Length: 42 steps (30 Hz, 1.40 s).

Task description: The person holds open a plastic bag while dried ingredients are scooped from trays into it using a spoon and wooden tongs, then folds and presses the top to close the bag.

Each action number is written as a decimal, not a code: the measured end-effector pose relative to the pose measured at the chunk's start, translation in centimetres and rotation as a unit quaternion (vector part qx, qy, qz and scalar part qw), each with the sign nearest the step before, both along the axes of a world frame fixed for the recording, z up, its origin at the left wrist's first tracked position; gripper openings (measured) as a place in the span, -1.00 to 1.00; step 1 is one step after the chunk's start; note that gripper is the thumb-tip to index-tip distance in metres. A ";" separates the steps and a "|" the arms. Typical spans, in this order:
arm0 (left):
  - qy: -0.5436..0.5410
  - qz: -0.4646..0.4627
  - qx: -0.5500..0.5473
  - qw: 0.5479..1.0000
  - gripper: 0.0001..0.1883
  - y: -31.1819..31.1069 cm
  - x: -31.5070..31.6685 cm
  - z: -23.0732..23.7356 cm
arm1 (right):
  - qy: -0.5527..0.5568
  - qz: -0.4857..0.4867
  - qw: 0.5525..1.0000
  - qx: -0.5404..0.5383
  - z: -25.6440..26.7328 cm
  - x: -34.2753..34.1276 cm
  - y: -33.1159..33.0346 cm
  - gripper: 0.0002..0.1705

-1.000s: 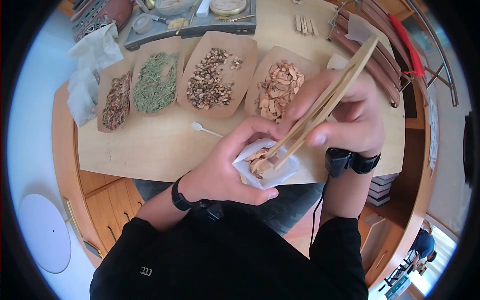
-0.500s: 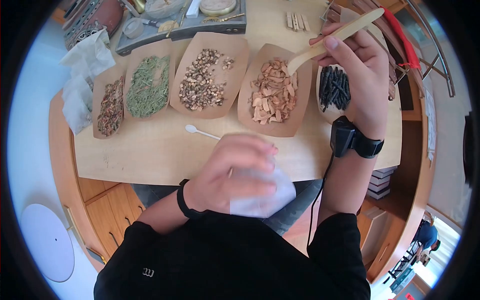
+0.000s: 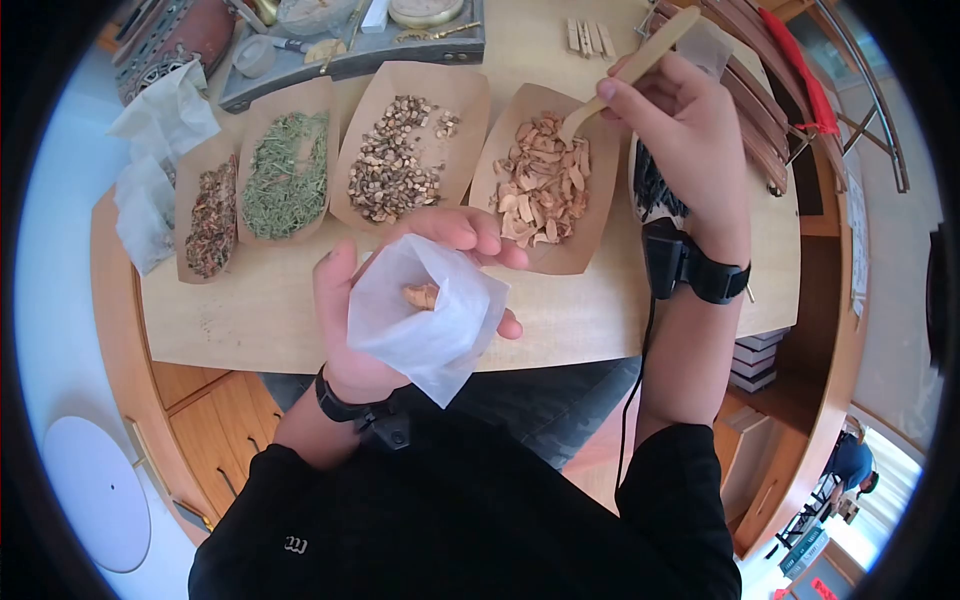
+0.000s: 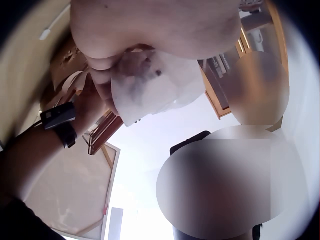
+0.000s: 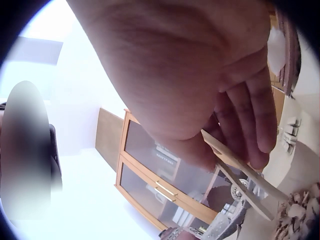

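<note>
My left hand [image 3: 345, 350] cradles a white paper filter bag [image 3: 440, 330], its fingers bent around the bag's back and the thumb raised at the left. The bag's mouth faces up, with a few pale brown dried slices [image 3: 420, 296] showing inside. In the left wrist view the bag [image 4: 155, 90] rests against the palm. My right hand [image 3: 680, 140] pinches a pair of wooden tongs [image 3: 652, 52] between thumb and fingers. Its tips reach the heap of dried slices [image 3: 545, 185] in a brown paper tray [image 3: 585, 235]; the right wrist view shows the tongs [image 5: 250, 171] with tips apart.
Left of that tray stand paper trays of brown chopped pieces [image 3: 385, 190], green dried herb [image 3: 285, 190] and reddish dried bits [image 3: 210, 225]. Dark sticks [image 3: 655, 190] lie partly behind my right hand. Filled white bags [image 3: 145, 215], a grey tray [image 3: 350, 70] and clothespins [image 3: 590, 38] surround them.
My right hand has lifted the tongs out of the bag and carried them to the tray of slices. The bag has moved left in my left hand and turned its mouth upward.
</note>
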State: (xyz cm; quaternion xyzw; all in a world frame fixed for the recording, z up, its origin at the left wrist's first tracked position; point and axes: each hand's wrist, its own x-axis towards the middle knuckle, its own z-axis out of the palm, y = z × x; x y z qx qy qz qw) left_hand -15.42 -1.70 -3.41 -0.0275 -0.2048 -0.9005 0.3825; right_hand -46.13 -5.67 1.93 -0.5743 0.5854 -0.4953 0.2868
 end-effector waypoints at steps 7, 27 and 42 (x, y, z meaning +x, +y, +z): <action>0.075 -0.013 0.084 0.994 -0.25 -0.4 0.3 -0.4 | 0.104 -0.021 0.994 -0.011 -1.1 1.1 -0.5 -0.63; 0.012 0.022 0.190 0.981 -0.40 1.2 1.1 1.2 | 0.088 -0.012 0.996 -0.029 -1.2 0.8 -0.5 -0.66; -0.234 0.127 0.094 0.959 -0.46 1.5 0.3 2.2 | -0.302 0.249 0.912 -0.123 3.9 5.9 5.4 -0.46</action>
